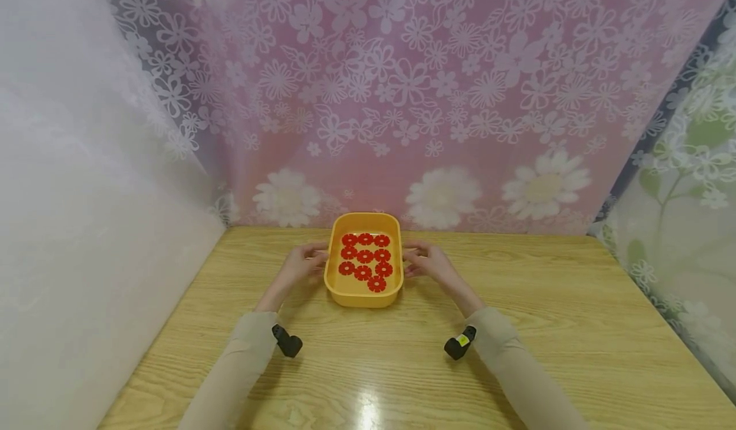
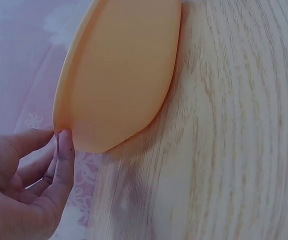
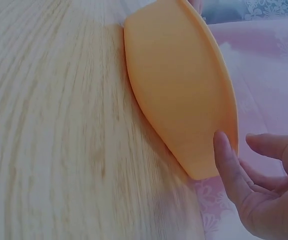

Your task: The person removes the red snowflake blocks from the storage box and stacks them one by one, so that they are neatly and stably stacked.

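Note:
A yellow-orange plastic tray (image 1: 349,285) stands on the table by the curtain. Inside it lie several red, notched, flower-shaped discs (image 1: 365,257), spread in rough rows. At the tray's left side is my left hand (image 1: 299,265); in the left wrist view its thumb and a finger pinch the rim of the tray (image 2: 124,65). On the opposite side, my right hand (image 1: 434,265) has a fingertip against the outer wall of the tray (image 3: 174,75), while its thumb stays slightly apart from the rim. Neither wrist view shows the discs.
The wood-grained table (image 1: 368,347) extends in front of the tray and to both sides. A pink flowered curtain (image 1: 368,161) hangs right behind the tray. Whitish cloth (image 1: 115,193) borders the left, and flowered cloth (image 1: 678,245) the right. Black wrist cameras (image 1: 287,342) sit on both sleeves.

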A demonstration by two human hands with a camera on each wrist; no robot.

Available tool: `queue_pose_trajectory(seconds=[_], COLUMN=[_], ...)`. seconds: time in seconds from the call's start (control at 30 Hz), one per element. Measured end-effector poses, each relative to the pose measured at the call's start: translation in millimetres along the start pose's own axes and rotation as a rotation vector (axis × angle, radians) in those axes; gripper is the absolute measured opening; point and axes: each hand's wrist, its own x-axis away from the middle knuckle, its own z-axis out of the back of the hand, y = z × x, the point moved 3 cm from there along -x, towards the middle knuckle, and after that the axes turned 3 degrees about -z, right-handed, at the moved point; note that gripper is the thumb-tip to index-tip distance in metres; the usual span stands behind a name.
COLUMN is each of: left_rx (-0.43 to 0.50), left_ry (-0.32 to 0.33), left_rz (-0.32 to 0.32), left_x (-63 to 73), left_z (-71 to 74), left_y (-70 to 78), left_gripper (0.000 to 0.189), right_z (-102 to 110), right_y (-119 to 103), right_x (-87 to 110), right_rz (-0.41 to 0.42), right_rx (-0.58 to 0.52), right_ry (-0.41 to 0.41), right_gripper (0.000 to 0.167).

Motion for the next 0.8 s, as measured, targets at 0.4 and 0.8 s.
queue_pose_trajectory(seconds=[0.4,0.8], left_rx=[0.064,0.077], left_ry=[-0.021,-0.024], left_rz=[0.031,0.053], left_x=[-1.9,-0.8], left_z=[-2.0,-3.1], left_y=[-1.0,-0.7], left_gripper=[0.043,0.043], right_z=[-3.6,-4.8], right_y=[-1.7,-4.6], right_x=[-2.8,-0.3], right_rz=[-0.008,-0.011], right_rx=[0.021,0.007], right_ry=[0.041,0.022], right_gripper=[0.054,0.054])
